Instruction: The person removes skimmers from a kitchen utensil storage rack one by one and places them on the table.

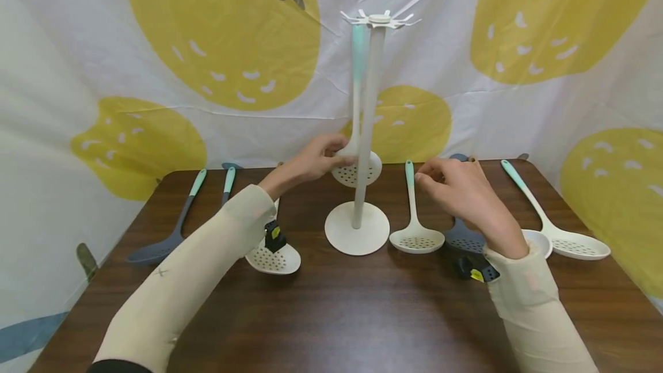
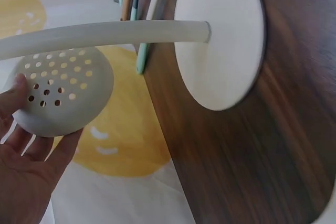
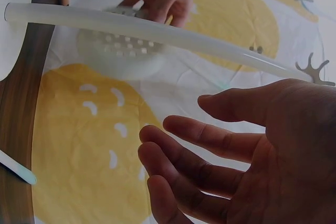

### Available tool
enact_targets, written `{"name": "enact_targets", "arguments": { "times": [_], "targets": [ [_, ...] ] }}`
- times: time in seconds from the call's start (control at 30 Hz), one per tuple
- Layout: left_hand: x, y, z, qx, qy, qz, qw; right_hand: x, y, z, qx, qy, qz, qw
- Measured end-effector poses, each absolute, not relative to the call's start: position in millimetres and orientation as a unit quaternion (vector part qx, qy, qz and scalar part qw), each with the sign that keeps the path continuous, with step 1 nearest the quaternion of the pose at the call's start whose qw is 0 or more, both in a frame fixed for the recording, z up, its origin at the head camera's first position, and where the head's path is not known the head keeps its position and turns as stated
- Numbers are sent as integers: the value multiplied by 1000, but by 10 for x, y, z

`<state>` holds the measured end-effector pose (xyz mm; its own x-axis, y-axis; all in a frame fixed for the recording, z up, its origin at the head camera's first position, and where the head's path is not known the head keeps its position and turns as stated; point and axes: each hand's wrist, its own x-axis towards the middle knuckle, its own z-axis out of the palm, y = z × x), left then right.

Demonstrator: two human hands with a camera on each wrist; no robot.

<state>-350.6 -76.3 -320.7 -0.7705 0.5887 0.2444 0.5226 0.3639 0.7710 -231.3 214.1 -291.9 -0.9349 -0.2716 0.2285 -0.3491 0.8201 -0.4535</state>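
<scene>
A white utensil stand with a round base and a hooked top stands mid-table. At its top hangs a white skimmer with a mint handle end. My left hand holds this skimmer by its round perforated head; in the left wrist view the thumb lies on one face of the skimmer head and the fingers lie behind it. To the right of the stand, my right hand is raised above the table, holding nothing. Its fingers are loosely bent in the right wrist view. The stand's pole partly hides the skimmer.
Left of the stand lie a dark blue turner and a white slotted spoon. To the right lie a white skimmer ladle, a dark slotted utensil and a white slotted spoon. A patterned cloth hangs behind the table.
</scene>
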Motion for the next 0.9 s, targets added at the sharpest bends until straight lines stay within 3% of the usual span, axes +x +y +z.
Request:
{"name": "enact_targets", "arguments": {
  "times": [0.13,0.47,0.9],
  "targets": [
    [-3351,-916,-3213,316,846,429,22,-2310,2144,-2912,162,-950,256,71],
    [-2738,-1090,-3172,267,915,294,-77,-2286,2158,-2889,154,-953,255,59],
    [-2253,-1120,-3340,203,955,193,-102,-2307,2128,-2923,156,-954,245,68]
  ]
}}
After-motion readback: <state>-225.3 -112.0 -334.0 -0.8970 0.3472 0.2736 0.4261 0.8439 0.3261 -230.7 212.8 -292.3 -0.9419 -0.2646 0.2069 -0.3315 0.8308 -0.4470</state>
